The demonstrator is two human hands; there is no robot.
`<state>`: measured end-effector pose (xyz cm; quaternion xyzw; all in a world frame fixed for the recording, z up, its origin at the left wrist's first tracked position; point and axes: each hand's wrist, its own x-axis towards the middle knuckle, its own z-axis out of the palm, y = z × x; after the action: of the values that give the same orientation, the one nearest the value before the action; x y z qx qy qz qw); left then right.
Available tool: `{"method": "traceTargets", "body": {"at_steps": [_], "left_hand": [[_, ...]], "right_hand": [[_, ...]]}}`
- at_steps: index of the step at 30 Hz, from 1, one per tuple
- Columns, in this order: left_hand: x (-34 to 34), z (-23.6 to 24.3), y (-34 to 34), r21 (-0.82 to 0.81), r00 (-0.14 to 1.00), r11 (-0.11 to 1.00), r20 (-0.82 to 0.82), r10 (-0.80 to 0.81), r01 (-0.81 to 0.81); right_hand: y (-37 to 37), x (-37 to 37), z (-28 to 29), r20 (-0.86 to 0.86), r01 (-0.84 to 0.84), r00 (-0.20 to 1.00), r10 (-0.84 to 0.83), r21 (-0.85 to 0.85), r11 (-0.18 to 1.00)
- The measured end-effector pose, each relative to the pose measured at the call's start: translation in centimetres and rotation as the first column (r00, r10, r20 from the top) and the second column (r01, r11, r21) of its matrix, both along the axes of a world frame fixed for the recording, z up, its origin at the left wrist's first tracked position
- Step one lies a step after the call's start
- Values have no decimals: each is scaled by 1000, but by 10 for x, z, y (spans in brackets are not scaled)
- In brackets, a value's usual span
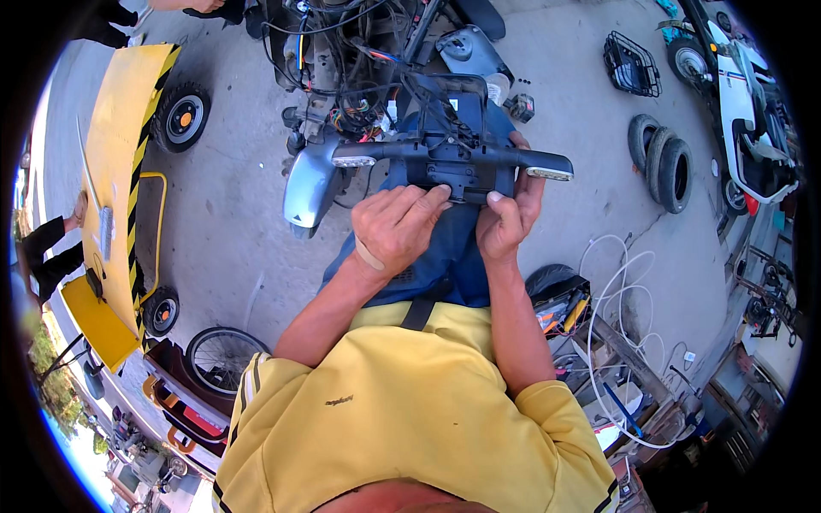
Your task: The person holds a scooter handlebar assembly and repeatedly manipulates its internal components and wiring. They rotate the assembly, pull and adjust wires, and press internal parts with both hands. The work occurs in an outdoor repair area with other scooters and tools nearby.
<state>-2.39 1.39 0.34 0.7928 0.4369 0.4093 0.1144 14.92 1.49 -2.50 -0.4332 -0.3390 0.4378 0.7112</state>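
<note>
A black plastic scooter panel (457, 177) with a clear-lensed light at the end of each arm lies across my lap. On its near edge, the thumb and curled fingers of my left hand (393, 224) press close to the middle. My right hand (510, 221) grips the same panel from the right, thumb on the near edge and fingers passing behind the right light arm. A silver-blue curved body panel (312, 184) stands just left of the left light. Beyond the black panel, bundles of loose coloured wires (363, 115) hang from a stripped vehicle frame (329, 51).
Left is a yellow panel with a striped edge (141, 145) on wheels, with people beside it. Tyres (671, 171), a black wire basket (631, 64) and a white scooter (748, 111) are to the right. A white hose (599, 342) loops over a cluttered crate near my right elbow.
</note>
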Motion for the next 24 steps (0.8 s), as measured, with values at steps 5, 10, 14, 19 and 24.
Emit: {"method": "traceTargets", "body": {"at_steps": [5, 10, 14, 19, 24], "left_hand": [[0, -5, -2, 45, 1000, 999, -1, 2, -2], [-1, -12, -7, 20, 999, 1000, 38, 9, -10], [-1, -11, -8, -20, 998, 1000, 62, 2, -1], [-1, -6, -12, -96, 991, 995, 135, 18, -5], [-2, -3, -14, -171, 986, 985, 163, 40, -12]], "right_hand": [[0, 2, -7, 48, -3, 999, 2, 24, 1000], [-3, 2, -3, -18, -34, 999, 34, 43, 998], [-4, 5, -6, -34, -44, 998, 46, 59, 997], [-6, 5, -8, -53, -56, 997, 59, 54, 997], [-6, 5, -10, -36, -60, 997, 62, 66, 996]]}}
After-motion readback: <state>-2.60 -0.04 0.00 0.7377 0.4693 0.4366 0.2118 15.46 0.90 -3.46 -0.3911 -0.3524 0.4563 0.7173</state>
